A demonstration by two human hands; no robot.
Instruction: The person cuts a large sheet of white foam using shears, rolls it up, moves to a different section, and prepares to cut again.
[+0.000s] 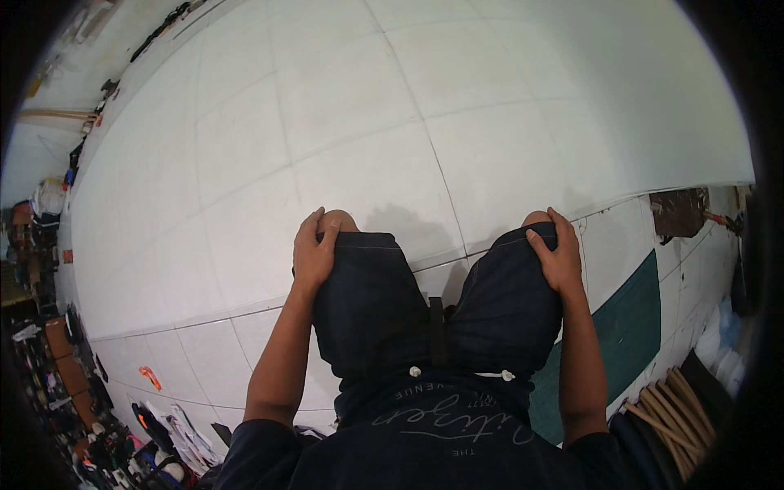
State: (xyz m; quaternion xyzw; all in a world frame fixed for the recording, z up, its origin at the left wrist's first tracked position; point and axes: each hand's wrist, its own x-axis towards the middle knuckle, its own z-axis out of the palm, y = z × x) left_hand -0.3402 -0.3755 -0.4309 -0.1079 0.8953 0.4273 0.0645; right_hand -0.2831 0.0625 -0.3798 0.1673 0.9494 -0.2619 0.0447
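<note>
The person sits above a floor of large white tiles (343, 106), smooth and faintly glossy, their thin dark grout lines bending with the lens. Both hands rest on the person's own knees. The left hand (313, 249) lies flat over the left knee (337, 219), fingers loosely curled around the hem of the dark shorts (371, 302), thumb on the inner side; it grips nothing but cloth and skin. The right hand (557, 255) mirrors it on the right knee (535, 218), fingers draped over the outer edge of the shorts, palm pressed down. The shorts are a dark navy woven fabric with pale contrast stitching along the hem, and a white drawstring (461, 373) with two small round ends hangs at the waist, just above a dark soft shirt (425, 441) with pale printed lettering (not legible enough to matter). To the right, a flat green mat (633, 327) lies on the tiles beside the right forearm, and a bundle of slim wooden sticks (670, 404) sits near the lower right edge. Along the left rim lies a jumble of small, mixed clutter (49, 343), too small to tell apart
</note>
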